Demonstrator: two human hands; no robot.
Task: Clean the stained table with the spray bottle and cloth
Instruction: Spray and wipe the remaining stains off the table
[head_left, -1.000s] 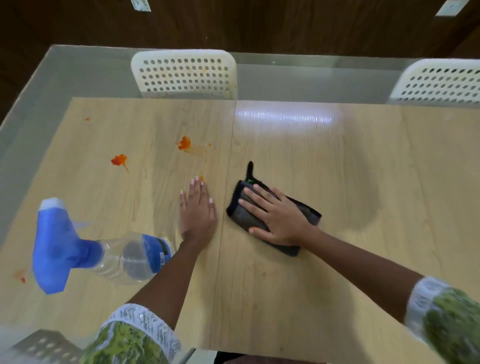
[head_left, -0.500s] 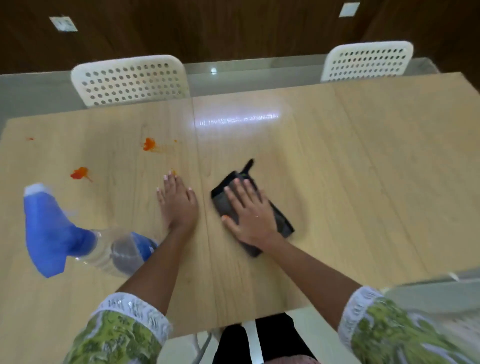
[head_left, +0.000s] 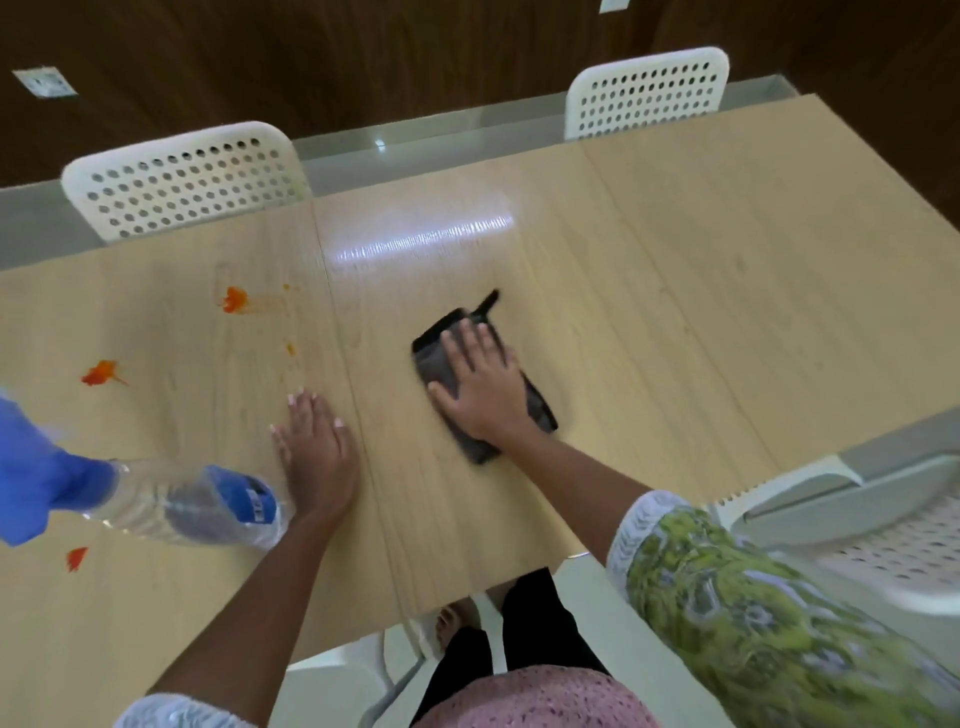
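Light wood-grain table (head_left: 675, 270) fills most of the frame, seams running from the far edge toward the viewer.

Right hand (head_left: 483, 387), centre of frame: fingers straight and spread, palm pressed flat on a dark grey folded cloth (head_left: 434, 358). Nothing grasped; the hand just bears down on it. Cloth lies at a slant on the middle panel, a thin black loop sticking out at its far end. Some motion blur around the fingertips.

Left hand (head_left: 317, 457), lower left of centre: flat on the bare wood, fingers extended and together, holding nothing. It sits just left of a panel seam.

Clear plastic spray bottle with blue trigger head and blue label (head_left: 171, 499), at the left edge of the frame, lying tipped, base just beside the left wrist. Blue head runs out of frame at the left. Whether the bottle touches the wrist cannot be told.

Orange-red stains (head_left: 235, 300) on the left panel: one splat in the upper left area with a faint smear to its right, another further left near the bottle head, a small one at lower left below the bottle, tiny specks near the left hand's fingertips.

Two white perforated plastic chair backs (head_left: 182, 179) beyond the far edge, one upper left, one upper right. Green patterned sleeve (head_left: 753, 613) with white trim, lower right, blurred.
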